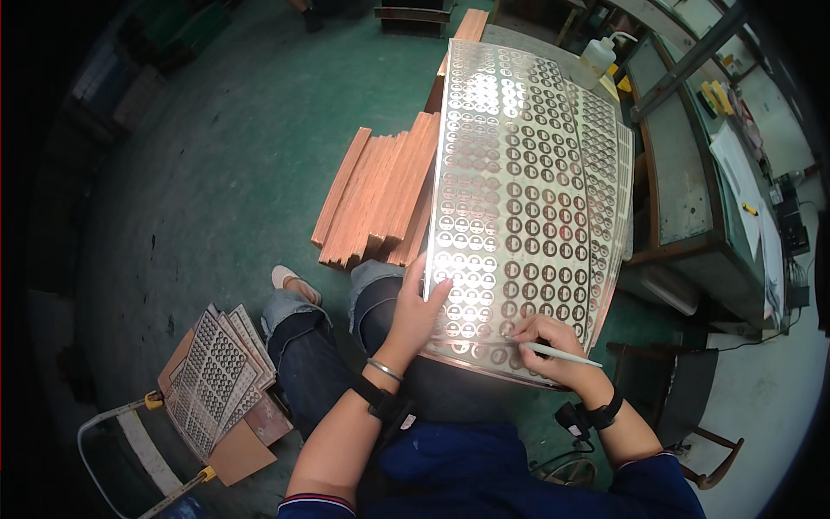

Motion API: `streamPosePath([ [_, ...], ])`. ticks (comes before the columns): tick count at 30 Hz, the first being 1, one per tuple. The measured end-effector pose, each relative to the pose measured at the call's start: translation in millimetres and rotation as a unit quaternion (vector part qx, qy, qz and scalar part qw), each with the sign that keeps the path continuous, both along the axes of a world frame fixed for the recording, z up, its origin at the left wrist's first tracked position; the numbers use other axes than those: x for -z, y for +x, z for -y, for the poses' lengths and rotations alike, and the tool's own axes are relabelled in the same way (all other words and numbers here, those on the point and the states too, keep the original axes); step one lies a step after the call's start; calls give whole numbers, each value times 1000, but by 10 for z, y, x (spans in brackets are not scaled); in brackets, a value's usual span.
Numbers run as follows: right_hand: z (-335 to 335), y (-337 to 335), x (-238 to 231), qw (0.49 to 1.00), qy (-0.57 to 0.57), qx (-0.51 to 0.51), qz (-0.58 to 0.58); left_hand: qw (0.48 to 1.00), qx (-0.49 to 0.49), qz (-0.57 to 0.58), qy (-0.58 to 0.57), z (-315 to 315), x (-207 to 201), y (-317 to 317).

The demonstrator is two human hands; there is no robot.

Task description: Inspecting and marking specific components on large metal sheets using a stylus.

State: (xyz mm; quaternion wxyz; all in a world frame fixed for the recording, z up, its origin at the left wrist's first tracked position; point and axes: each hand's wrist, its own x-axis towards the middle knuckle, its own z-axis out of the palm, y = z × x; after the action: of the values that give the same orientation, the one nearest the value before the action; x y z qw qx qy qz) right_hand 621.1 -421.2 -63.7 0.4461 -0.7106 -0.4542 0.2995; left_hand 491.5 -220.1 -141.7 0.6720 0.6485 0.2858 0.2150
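A large shiny panel [540, 177] with rows of round dark marks slopes away from my lap. My left hand [417, 310] grips its left edge near the bottom, the thumb on top and the other fingers mostly hidden beneath. A slim white pen-like tool [564, 353] is pinched in my right hand [546, 340]. Its tip points left and down at the marks near the panel's lower edge; whether it touches the surface I cannot tell. More patterned panels [616, 143] lie under the right side of this one.
Stacked copper-coloured boards [380, 186] stand left of the panel. A hand cart [143, 437] at lower left carries more patterned panels [212, 372]. On the right are a glass-topped cabinet [692, 173] and a dark chair [692, 389]. A squeeze bottle [598, 55] stands beyond the panels.
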Motion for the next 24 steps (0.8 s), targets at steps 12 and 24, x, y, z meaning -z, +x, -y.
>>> streamPosePath([
  [12,45,131,-4,995,22,-94,-28,998,-12,32,-54,17,-3,-2],
  [24,61,110,42,997,19,-72,-36,1000,-10,1,-29,12,-73,13],
])
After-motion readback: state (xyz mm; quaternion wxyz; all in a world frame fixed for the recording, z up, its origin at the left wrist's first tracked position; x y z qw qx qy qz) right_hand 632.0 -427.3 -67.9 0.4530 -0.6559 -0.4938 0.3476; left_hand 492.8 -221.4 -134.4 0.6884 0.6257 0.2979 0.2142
